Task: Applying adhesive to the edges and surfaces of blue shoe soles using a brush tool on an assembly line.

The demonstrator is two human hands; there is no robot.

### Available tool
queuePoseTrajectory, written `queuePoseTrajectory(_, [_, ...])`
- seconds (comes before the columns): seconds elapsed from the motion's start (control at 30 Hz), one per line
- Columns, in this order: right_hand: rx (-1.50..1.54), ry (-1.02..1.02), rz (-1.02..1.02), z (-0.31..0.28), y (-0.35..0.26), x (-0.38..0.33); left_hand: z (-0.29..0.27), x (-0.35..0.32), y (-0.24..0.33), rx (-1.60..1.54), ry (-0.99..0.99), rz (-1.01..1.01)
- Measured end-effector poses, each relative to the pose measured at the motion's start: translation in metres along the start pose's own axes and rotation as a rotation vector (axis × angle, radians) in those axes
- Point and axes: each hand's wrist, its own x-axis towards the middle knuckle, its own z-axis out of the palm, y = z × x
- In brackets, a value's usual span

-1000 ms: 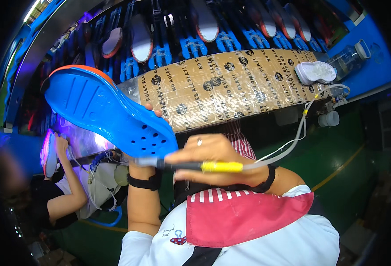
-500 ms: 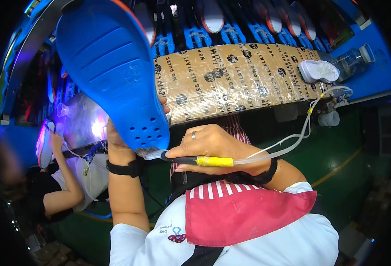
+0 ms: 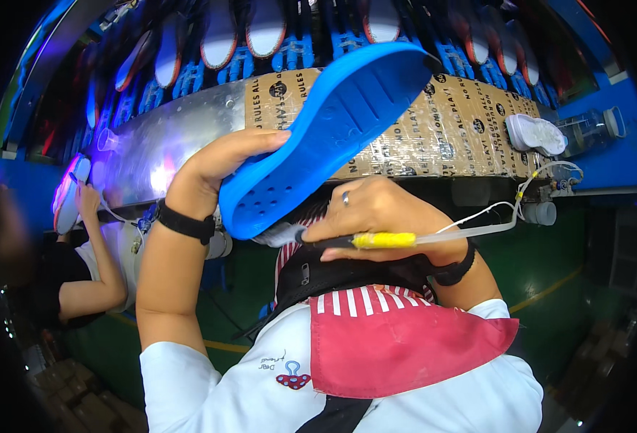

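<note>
My left hand (image 3: 214, 162) grips a blue shoe sole (image 3: 340, 119) by its narrower end, thumb over the upper edge, the other fingers hidden behind it. The sole's inner face, with small holes and raised lines, points toward me, and its broad end tilts up to the right. In my right hand (image 3: 383, 206) is a brush with a black handle, yellow tape (image 3: 385, 240) and a clear tube trailing off to the right. Its pale bristles lie against the lower edge of the sole, below the holes.
Behind the sole lies a worn cardboard sheet (image 3: 470, 130) beside a bare metal surface (image 3: 188, 108). Several light soles (image 3: 264, 32) stand in blue holders along the far side. A white sole-shaped piece (image 3: 536, 135) and clear bottle (image 3: 586, 130) sit right. At left, a co-worker holds another sole (image 3: 73, 191).
The sole has swung clockwise, its broad end moving from upper left to upper right. My left hand now shows at its left edge, and the brush has shifted slightly right.
</note>
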Motion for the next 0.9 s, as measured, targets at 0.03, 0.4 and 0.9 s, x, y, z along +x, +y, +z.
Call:
queuePoseTrajectory(0.03, [0.003,0.073,0.002,0.001,-0.001,0.002,0.002,0.002,0.002,-0.003,0.002,0.003])
queuePoseTrajectory(0.4, [-0.091,0.1,0.022,0.002,0.002,-0.004,0.016,0.013,0.01,0.309,-0.033,-0.252])
queuePoseTrajectory(0.9, [-0.091,0.281,0.072,-0.003,0.015,-0.031,-0.029,0.011,-0.035,0.018,0.037,-0.021])
